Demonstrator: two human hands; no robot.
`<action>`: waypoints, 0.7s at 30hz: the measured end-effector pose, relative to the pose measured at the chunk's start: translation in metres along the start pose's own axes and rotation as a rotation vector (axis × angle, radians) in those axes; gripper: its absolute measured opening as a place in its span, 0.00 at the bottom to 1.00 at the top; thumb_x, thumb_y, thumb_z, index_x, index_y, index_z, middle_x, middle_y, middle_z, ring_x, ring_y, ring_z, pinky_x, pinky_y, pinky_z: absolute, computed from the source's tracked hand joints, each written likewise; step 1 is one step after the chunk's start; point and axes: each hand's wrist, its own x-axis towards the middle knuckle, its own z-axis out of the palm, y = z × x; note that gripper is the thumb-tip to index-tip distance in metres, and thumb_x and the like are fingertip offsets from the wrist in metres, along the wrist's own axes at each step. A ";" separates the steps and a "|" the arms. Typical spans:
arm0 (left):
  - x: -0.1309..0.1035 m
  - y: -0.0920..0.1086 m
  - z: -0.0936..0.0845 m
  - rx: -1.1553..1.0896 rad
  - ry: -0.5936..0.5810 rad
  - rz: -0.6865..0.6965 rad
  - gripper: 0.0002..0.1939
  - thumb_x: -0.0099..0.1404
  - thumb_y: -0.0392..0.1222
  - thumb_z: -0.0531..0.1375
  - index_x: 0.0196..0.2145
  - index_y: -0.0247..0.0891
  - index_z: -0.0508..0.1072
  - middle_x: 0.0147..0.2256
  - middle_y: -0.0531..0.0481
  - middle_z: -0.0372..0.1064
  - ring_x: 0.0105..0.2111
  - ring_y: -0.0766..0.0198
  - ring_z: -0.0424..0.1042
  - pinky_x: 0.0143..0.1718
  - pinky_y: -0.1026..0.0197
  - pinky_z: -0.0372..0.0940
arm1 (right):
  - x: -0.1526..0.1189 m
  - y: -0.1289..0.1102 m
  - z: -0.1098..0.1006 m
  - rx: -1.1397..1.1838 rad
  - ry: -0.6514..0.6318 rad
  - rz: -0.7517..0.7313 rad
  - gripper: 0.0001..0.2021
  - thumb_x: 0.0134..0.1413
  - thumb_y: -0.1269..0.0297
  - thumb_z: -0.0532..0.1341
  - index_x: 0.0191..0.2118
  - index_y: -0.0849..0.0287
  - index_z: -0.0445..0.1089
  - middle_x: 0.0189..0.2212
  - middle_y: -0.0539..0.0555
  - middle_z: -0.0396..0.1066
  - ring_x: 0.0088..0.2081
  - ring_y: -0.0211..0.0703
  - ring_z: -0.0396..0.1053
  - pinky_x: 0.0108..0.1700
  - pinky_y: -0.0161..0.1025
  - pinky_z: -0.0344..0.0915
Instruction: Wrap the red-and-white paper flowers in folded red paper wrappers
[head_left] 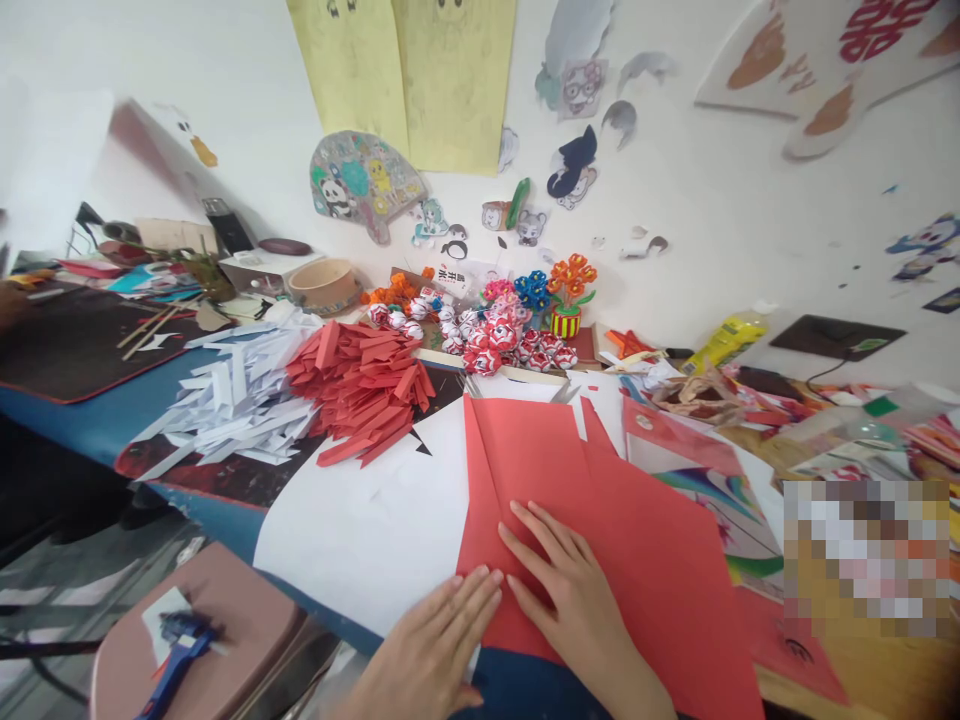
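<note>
A sheet of red paper (645,540) lies in front of me, with a fold line running lengthwise near its left edge. Both hands rest on it. My right hand (574,590) presses flat on the paper with its fingers spread. Beside it, my left hand (442,635) lies over the near left corner, fingers stretched out and close together; its thumb is lower, partly out of sight. Under the red sheet's left side is a large white sheet (360,510). A pile of folded red paper strips (364,385) sits beyond it, next to a heap of folded white strips (240,390).
Paper flowers (491,335) stand along the wall, near a round wooden container (325,285). A yellow bottle (727,335) and loose papers clutter the right. At lower left, a blue glue gun (180,655) rests on a pink stool (225,620). Another person's hand (11,305) shows far left.
</note>
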 end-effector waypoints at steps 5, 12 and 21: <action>-0.021 0.011 0.014 0.057 0.092 0.109 0.28 0.72 0.54 0.52 0.65 0.40 0.61 0.68 0.56 0.52 0.68 0.68 0.50 0.58 0.66 0.64 | -0.001 0.000 0.000 0.018 0.006 0.002 0.23 0.64 0.64 0.56 0.64 0.48 0.63 0.66 0.53 0.59 0.65 0.50 0.59 0.57 0.49 0.67; -0.003 -0.014 -0.022 -0.076 0.178 0.274 0.22 0.75 0.39 0.49 0.64 0.45 0.62 0.68 0.59 0.51 0.69 0.67 0.47 0.66 0.63 0.55 | 0.000 0.001 -0.002 0.049 -0.024 0.000 0.23 0.65 0.62 0.56 0.64 0.48 0.62 0.66 0.53 0.58 0.65 0.51 0.58 0.58 0.50 0.66; 0.074 -0.069 -0.003 -0.124 0.025 -0.123 0.28 0.74 0.51 0.51 0.67 0.40 0.56 0.67 0.41 0.51 0.67 0.50 0.53 0.64 0.42 0.55 | -0.036 0.021 -0.012 0.121 0.286 0.555 0.22 0.66 0.52 0.52 0.61 0.53 0.63 0.57 0.59 0.68 0.57 0.56 0.65 0.57 0.58 0.66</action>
